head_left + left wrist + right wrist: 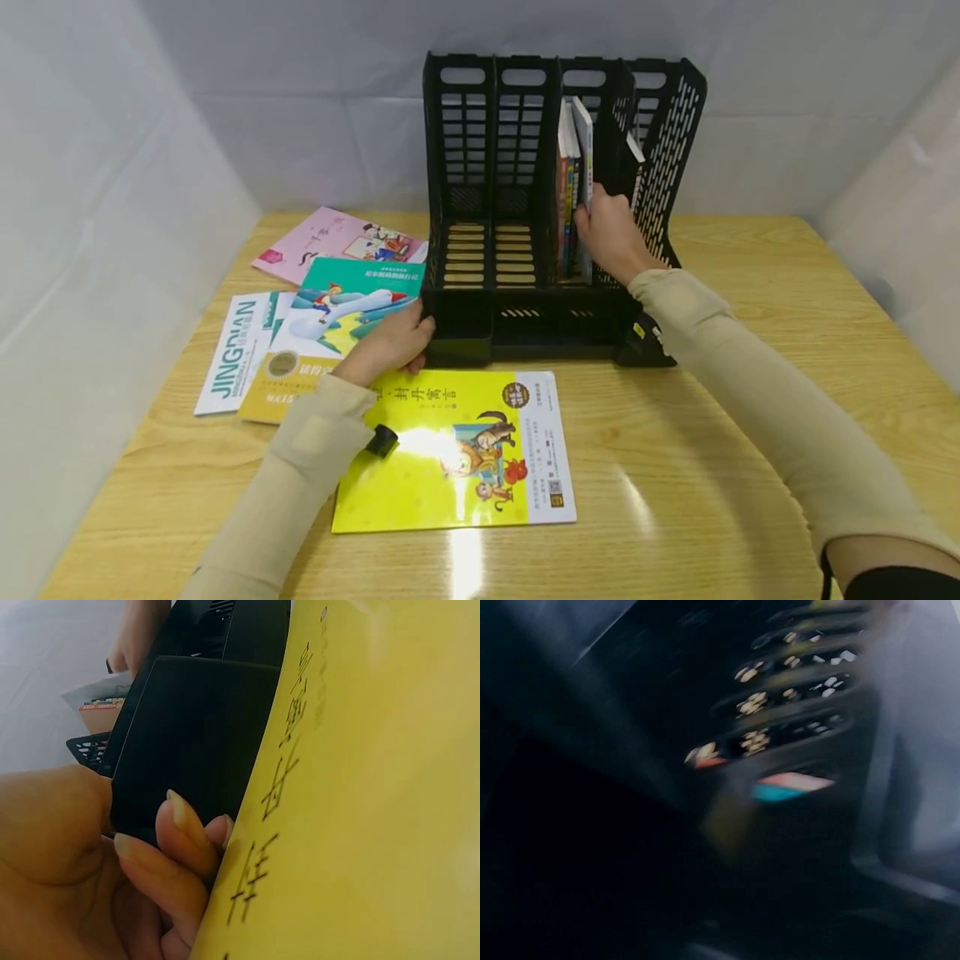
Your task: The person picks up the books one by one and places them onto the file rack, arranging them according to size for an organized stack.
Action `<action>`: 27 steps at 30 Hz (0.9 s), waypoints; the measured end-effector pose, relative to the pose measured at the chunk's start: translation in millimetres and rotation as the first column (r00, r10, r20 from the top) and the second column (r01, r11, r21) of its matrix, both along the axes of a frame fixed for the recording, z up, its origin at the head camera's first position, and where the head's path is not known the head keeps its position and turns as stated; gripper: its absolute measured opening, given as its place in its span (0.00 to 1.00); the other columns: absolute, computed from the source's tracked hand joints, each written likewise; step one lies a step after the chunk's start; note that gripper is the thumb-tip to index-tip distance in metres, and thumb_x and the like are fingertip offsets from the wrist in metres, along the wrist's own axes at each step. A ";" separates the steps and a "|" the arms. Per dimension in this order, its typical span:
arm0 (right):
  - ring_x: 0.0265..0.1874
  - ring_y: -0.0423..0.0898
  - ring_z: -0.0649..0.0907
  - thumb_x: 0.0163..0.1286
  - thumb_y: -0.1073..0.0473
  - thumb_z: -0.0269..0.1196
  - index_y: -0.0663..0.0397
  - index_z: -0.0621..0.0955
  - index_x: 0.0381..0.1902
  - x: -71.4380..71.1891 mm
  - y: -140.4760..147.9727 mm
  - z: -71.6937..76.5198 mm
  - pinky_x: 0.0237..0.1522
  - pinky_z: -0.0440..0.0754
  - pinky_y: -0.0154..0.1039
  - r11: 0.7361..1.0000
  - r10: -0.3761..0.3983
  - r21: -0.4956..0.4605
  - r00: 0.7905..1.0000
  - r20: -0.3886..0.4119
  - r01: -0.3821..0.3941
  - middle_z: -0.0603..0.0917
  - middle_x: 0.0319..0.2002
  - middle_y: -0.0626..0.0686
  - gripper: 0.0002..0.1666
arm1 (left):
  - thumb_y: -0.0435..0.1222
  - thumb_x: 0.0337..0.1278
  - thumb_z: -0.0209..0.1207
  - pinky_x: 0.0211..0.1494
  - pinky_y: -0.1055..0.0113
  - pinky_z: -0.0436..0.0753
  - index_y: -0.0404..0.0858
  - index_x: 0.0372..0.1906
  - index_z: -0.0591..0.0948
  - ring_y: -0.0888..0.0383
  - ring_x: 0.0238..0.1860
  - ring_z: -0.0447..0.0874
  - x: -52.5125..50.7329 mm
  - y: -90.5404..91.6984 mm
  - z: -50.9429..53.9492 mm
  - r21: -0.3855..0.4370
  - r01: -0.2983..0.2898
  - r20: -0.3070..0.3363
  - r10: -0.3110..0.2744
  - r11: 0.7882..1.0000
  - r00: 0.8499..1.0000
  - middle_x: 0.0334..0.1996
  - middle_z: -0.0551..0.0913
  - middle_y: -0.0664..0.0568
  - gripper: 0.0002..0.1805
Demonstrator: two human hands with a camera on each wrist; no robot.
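Observation:
A black file rack (463, 317) with several upright compartments stands on the table. My left hand (393, 337) grips its front left corner; in the left wrist view, curled fingers (161, 877) and thumb are around the black corner. My right hand (617, 233) reaches into the third compartment from the left and holds a thin white book (583, 142) near its front edge. Directly left of that book, other books (566, 192) stand upright in the same compartment. The right wrist view is dark and blurred, showing slots in the rack (780, 750) but no hand.
A yellow picture book (450, 492) lies flat before the rack, partly under my left forearm. Left of the rack lie a green-and-yellow book (360, 292), a pink book (322, 237) and a white book (238, 350), partly overlapping. Another book (635, 148) stands in the rightmost compartment.

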State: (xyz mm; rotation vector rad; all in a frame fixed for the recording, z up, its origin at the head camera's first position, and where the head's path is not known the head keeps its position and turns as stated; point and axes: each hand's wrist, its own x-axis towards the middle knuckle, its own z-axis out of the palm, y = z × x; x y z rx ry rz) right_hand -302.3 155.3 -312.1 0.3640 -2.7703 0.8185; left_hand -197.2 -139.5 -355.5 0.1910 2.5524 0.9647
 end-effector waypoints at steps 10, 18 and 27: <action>0.47 0.64 0.81 0.72 0.64 0.52 0.61 0.40 0.75 -9.6 10.0 0.1 0.47 0.77 0.56 0.984 0.156 0.032 0.934 0.322 -0.175 0.74 0.57 0.73 0.44 | 0.43 0.77 0.35 0.33 0.63 0.77 0.28 0.75 0.41 0.56 0.15 0.75 0.0 1.0 3.3 -0.011 -0.007 0.003 0.007 1.000 1.000 0.18 0.78 0.47 0.34; 0.49 0.64 0.79 0.66 0.65 0.62 0.62 0.46 0.74 -6.8 -1.5 -0.5 0.45 0.81 0.53 0.995 0.084 0.020 0.920 0.382 -0.099 0.74 0.52 0.72 0.48 | 0.43 0.77 0.35 0.34 0.63 0.77 0.28 0.75 0.41 0.56 0.15 0.75 -0.1 0.2 0.0 -0.010 -0.009 0.010 0.009 1.000 1.000 0.18 0.78 0.47 0.34; 0.50 0.64 0.79 0.69 0.61 0.61 0.67 0.56 0.67 -17.5 -4.7 -4.2 0.48 0.79 0.56 0.994 0.026 0.089 0.934 0.356 -0.061 0.75 0.52 0.71 0.37 | 0.43 0.77 0.36 0.34 0.63 0.78 0.28 0.75 0.41 0.56 0.15 0.74 1.1 -0.8 -0.1 0.008 -0.003 0.003 0.003 1.000 1.000 0.19 0.77 0.47 0.34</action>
